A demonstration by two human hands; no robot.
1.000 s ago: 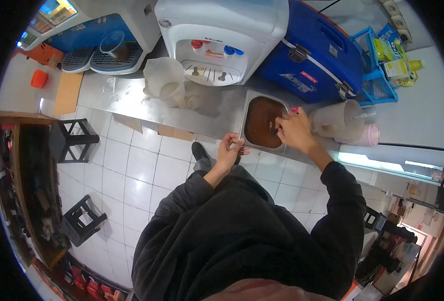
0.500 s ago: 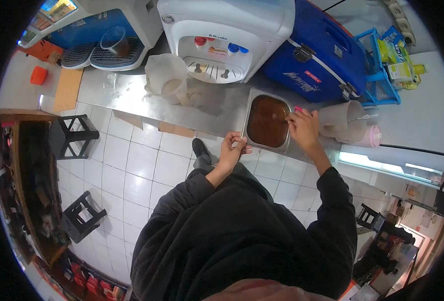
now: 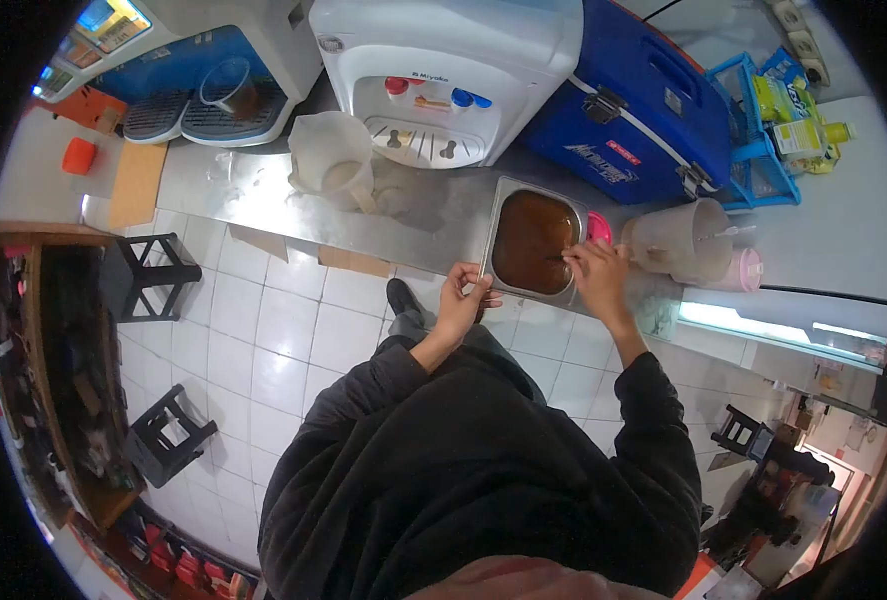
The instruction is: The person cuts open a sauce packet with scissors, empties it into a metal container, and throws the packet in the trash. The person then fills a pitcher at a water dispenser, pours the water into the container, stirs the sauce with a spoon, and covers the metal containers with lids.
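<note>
A rectangular steel pan (image 3: 498, 215) of brown liquid (image 3: 533, 235) stands at the counter's front edge. My left hand (image 3: 461, 305) grips its near left corner, thumb at the rim and fingers curled below. Over the pan's right rim, my right hand (image 3: 599, 275) pinches a thin utensil (image 3: 556, 258) that reaches into the liquid. Its lower end is hidden there, so I cannot tell its exact kind. A bright pink round item (image 3: 598, 228) lies just beyond my right hand, beside the pan. To the right is a cloudy plastic pitcher (image 3: 678, 240) with a clear-handled tool inside.
Left of the pan, another cloudy pitcher (image 3: 333, 160) stands on the steel counter (image 3: 233, 190). Behind are a white water dispenser (image 3: 443, 60), a blue cooler box (image 3: 633, 110) and a blue basket (image 3: 763, 170). A pink-lidded container (image 3: 746, 270) sits at right. Black stools (image 3: 153, 275) stand on the floor.
My right hand has shifted slightly left and toward me with the thin utensil, uncovering more of the pink item. My left hand keeps its hold on the pan.
</note>
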